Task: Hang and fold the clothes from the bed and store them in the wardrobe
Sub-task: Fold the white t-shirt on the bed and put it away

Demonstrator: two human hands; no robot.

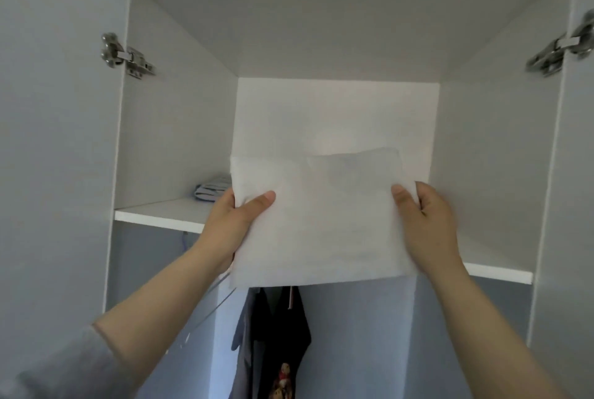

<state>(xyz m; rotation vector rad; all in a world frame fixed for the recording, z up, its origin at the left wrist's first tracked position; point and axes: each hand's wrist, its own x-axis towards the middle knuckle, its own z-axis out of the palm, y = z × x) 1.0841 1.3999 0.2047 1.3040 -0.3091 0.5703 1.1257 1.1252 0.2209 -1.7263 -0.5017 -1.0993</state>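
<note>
A folded white garment [324, 218] is held up in front of the wardrobe's upper shelf [160, 214], its far edge over the shelf. My left hand [231, 222] grips its left edge, thumb on top. At the right edge, my right hand [427, 222] grips it the same way. A folded blue-and-white striped cloth [210, 190] lies on the shelf at the left, partly hidden behind the white garment.
Both wardrobe doors stand open, with metal hinges at the left [127, 56] and right [559, 51]. Below the shelf hang dark clothes [279, 334], with a grey garment [244, 328] beside them. The shelf's right end [501, 273] shows past my right wrist.
</note>
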